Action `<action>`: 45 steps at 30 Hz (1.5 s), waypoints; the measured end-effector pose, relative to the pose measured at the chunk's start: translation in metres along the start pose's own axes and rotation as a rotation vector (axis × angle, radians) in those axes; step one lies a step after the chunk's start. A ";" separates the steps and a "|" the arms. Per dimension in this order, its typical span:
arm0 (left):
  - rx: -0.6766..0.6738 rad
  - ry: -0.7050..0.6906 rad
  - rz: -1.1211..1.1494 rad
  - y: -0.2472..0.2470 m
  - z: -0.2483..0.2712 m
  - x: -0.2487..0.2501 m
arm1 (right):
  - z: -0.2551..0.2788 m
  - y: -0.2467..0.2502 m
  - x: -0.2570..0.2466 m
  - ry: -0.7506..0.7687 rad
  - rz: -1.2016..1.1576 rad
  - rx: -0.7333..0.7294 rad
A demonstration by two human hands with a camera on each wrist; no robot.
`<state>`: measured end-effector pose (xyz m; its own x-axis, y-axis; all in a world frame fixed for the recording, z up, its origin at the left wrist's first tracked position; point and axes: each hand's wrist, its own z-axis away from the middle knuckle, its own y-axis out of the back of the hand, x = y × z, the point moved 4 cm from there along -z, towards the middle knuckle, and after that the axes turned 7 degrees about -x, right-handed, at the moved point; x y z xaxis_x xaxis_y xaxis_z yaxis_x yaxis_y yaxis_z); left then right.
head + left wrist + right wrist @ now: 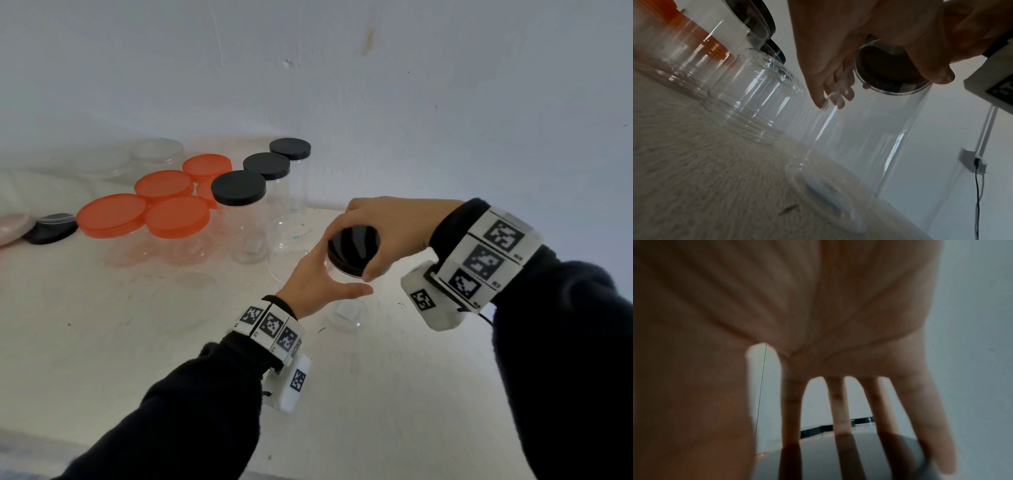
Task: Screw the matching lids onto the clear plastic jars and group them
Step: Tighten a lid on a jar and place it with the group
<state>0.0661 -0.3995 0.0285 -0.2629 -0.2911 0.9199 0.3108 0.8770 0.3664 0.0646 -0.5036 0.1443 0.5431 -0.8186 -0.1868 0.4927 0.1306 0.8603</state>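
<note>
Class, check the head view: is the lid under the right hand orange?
No: the right hand grips a black lid atop the clear jar.

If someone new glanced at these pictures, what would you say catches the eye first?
The two hands meeting at centre: the right hand grips a black lid from above on a clear jar, which the left hand steadies. Behind them, to the left, stand orange-lidded jars and a row of three black-lidded jars.
</note>
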 end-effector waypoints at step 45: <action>-0.003 -0.010 0.010 -0.001 0.001 0.000 | 0.000 -0.004 -0.001 -0.066 0.064 0.136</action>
<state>0.0650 -0.3994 0.0277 -0.2692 -0.2781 0.9221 0.3159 0.8789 0.3573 0.0623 -0.5032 0.1407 0.5226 -0.8464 -0.1023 0.3599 0.1102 0.9264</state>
